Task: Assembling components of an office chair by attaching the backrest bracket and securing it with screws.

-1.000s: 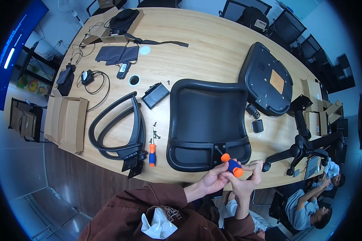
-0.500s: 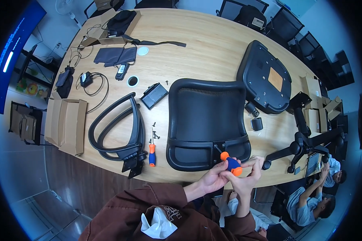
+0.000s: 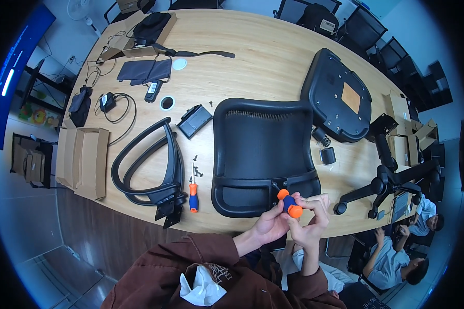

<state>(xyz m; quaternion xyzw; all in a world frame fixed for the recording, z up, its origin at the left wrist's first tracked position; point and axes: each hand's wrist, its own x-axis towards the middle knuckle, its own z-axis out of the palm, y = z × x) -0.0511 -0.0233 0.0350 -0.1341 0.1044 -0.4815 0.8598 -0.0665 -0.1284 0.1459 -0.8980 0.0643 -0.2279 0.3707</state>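
Note:
A screwdriver (image 3: 288,203) with a blue and orange handle is in my two hands, over the lower edge of a black mesh chair backrest (image 3: 263,147). My left hand (image 3: 268,225) closes on the handle from the left. From the right, the fingers of my right hand (image 3: 311,220) pinch the same handle. Its tip end points away from me, toward the bracket on the backrest's lower bar; whether it touches a screw cannot be made out. To the left lie a second screwdriver (image 3: 193,198), several loose screws (image 3: 198,172) and a pair of black armrests (image 3: 171,175).
At the right lie a chair seat (image 3: 337,95), underside up, a black cylinder (image 3: 327,155) and a wheeled chair base (image 3: 381,186). An open cardboard box (image 3: 82,162) and a black bracket (image 3: 195,121) are on the left. Two people sit beyond the table's right edge.
Both hands and the screwdriver have shifted slightly left and up, and the right fingers now wrap closer round the handle. A seated person at the right has lowered their arms.

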